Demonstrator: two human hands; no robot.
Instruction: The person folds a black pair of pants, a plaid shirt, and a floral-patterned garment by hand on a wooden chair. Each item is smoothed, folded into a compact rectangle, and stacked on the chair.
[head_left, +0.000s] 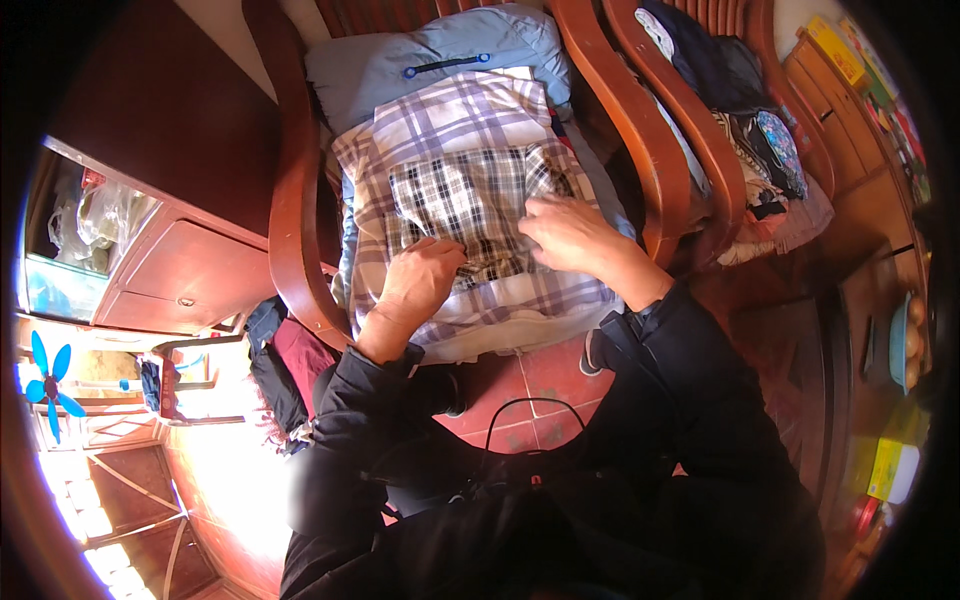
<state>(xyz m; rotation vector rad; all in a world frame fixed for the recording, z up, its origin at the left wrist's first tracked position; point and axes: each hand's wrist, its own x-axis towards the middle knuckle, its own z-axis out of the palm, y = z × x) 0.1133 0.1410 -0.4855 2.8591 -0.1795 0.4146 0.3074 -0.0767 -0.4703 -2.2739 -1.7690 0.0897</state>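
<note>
A black-and-white checked cloth garment (469, 191) lies folded on a purple-and-white plaid cloth (439, 112) that covers a wooden armchair's seat. My left hand (425, 270) rests at the garment's lower left edge, its fingers curled; whether they pinch the fabric cannot be told. At the right edge of the garment is my right hand (566, 232), slightly blurred, with bent fingers touching or just over the cloth; its fingertips are partly hidden. Behind the plaid cloth, a blue-grey pillow (345, 79) bears a dark strap with blue ring ends (446, 66).
Curved wooden armrests (289, 195) flank the seat. Clothes (780, 150) are heaped on another wooden chair at the right. A dark red cabinet (187, 277) stands at the left, near folded maroon cloth (300, 352). Red floor tiles (499, 390) show below the seat.
</note>
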